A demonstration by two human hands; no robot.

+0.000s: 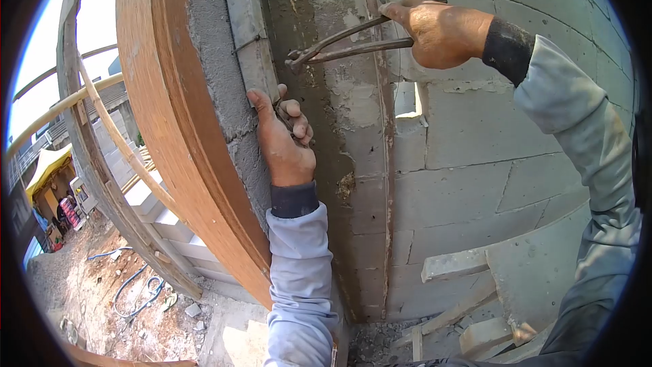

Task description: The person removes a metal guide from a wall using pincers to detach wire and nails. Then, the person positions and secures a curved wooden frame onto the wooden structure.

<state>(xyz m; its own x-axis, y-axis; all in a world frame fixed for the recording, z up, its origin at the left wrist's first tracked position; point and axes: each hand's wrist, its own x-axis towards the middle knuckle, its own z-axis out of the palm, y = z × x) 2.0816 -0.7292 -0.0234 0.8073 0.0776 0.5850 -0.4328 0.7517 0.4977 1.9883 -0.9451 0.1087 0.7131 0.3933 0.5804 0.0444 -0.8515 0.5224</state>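
Observation:
My right hand (445, 32) is closed around the handles of a pair of metal pincers (356, 51). The handles are spread apart, and the jaws point left toward the wet mortar strip (288, 27). My left hand (285, 132) grips the lower part of a narrow grey board (244, 24), its thumb on the board's face and its fingers curled at the edge. Something dark shows among those fingers, too small to name. A thin wire tie (248, 43) crosses the board above this hand. The pincers' jaws are apart from the board.
A wooden frame (170, 109) stands left of the plastered edge. On the right is a block wall (475, 129) with a small hole (408, 100) and a thin upright rod (386, 197). Wood scraps (455, 265) lie low right. Poles (102, 177) and a blue hose (139, 295) are outside.

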